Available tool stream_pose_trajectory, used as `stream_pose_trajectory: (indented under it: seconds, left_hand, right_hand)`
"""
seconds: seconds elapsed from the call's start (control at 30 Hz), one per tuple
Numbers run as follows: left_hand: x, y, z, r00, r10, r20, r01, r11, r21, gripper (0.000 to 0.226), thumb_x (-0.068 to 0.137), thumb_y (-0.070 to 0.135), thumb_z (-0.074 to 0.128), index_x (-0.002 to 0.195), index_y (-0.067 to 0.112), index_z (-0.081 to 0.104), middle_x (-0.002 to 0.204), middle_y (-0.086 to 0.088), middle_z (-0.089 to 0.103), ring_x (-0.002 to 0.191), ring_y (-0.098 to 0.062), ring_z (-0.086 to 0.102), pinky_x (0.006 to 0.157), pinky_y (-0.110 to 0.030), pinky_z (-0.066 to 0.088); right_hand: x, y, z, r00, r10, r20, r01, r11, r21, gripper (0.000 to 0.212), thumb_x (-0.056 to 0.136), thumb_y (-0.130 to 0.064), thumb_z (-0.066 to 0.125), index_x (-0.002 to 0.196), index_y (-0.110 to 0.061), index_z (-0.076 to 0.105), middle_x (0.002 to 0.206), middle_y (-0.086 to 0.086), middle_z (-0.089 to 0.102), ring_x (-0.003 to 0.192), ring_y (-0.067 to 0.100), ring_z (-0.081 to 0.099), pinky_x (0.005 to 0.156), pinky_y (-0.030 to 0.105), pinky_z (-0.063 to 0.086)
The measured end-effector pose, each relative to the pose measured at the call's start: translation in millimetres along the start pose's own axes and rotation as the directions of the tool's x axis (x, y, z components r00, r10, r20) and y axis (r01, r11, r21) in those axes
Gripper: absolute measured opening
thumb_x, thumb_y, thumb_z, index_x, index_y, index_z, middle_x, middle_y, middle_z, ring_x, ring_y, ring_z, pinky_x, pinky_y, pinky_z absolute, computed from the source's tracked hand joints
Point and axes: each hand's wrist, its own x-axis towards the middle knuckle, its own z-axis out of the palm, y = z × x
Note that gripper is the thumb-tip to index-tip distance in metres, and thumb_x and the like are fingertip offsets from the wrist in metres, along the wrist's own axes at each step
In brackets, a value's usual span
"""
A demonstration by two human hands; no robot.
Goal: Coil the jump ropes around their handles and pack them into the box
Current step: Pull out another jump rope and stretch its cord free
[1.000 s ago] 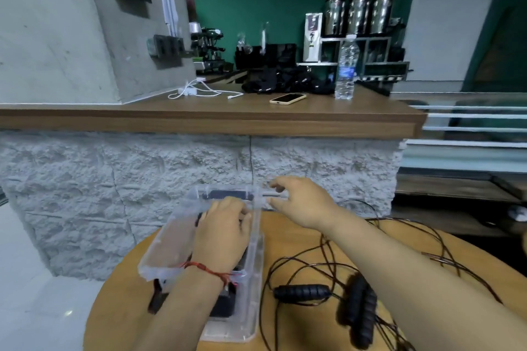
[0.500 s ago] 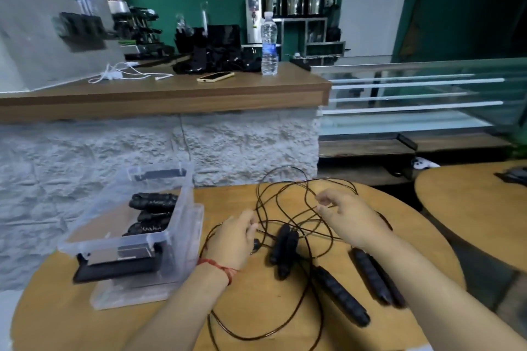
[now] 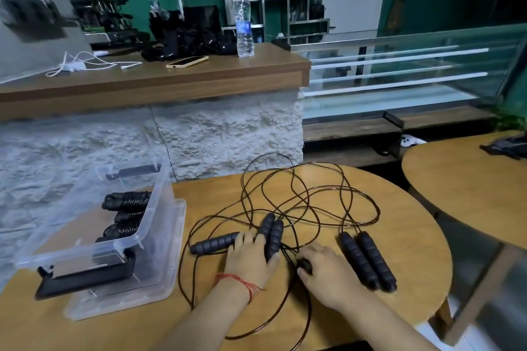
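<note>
Jump ropes (image 3: 285,208), three by the look of it, are lying loose and tangled on the round bench (image 3: 416,251), their thin dark cords looping over one another toward the far edge. Handles are sitting at the near side: a middle pair (image 3: 271,232), a single handle (image 3: 212,243) to its left, a right-hand pair (image 3: 368,261). The left hand (image 3: 251,261) is resting spread and fairly flat across the near ends of the middle pair and the single handle, not clearly closing on either. The right hand (image 3: 328,275) is curling round a dark handle end (image 3: 305,263), most of it hidden. Judgement: the cords are looking light, limp and springy, and are likely to snag where loops are crossing. The ribbed handles are looking stiff and grippy, so they are the place to take hold, both handles of one rope together. The clear box (image 3: 79,251) is standing at the bench's left on what is looking like its own lid (image 3: 171,279), already holding coiled ropes (image 3: 128,202). Behind, a raised bench (image 3: 228,68) over a rough white stone face (image 3: 228,137) is carrying a water bottle (image 3: 243,25), a phone (image 3: 186,61) and a white cable (image 3: 77,64). A glass case (image 3: 399,65) and a second round bench (image 3: 470,179) are sitting to the right, green walls beyond.
</note>
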Motion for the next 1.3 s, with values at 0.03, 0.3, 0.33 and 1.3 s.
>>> stream_pose_trajectory:
  seconds: [0.03,0.3,0.33,1.3]
  left_hand:
    - [4,3,1,1.000,0.006,-0.004,-0.006,0.999,0.048,0.060,0.096,0.066,0.051,0.142,0.028,0.051,0.151,-0.001,0.045,0.149,-0.027,0.031,0.120,-0.049,0.034]
    - [16,10,10,0.995,-0.060,0.084,0.060,0.998,0.005,0.059,0.091,0.050,0.062,0.139,0.020,0.045,0.141,-0.006,0.052,0.133,-0.028,0.047,0.107,-0.045,0.047]
    - [15,8,10,0.994,-0.064,0.091,0.069,0.996,-0.052,0.054,0.090,0.047,0.064,0.134,0.021,0.046,0.136,-0.005,0.054,0.126,-0.027,0.050,0.103,-0.043,0.050]
    - [-42,-30,-90,0.988,-0.081,-0.134,-0.128,0.081,-0.988,0.044,0.102,0.002,0.047,0.140,0.022,0.058,0.085,-0.005,0.066,0.076,-0.017,0.060,0.071,-0.031,0.051]
  right_hand:
    - [1,-1,6,1.000,0.003,-0.002,-0.003,1.000,-0.027,0.036,0.102,-0.049,0.053,0.135,-0.038,0.062,0.138,-0.016,0.055,0.128,0.015,0.051,0.105,0.037,0.046]
    - [10,-10,27,0.998,0.047,0.040,-0.046,0.999,-0.020,0.041,0.102,-0.045,0.051,0.141,-0.036,0.057,0.144,-0.013,0.051,0.131,0.018,0.046,0.107,0.039,0.043]
    - [8,-9,30,0.998,0.049,0.046,-0.048,0.999,-0.014,0.041,0.102,-0.045,0.051,0.143,-0.036,0.056,0.145,-0.014,0.049,0.131,0.018,0.044,0.107,0.038,0.043]
    - [54,-41,-49,0.796,-0.037,-0.605,0.067,0.997,0.027,0.018,0.108,-0.047,0.046,0.103,-0.036,0.060,0.097,-0.018,0.063,0.103,0.014,0.049,0.094,0.041,0.043]
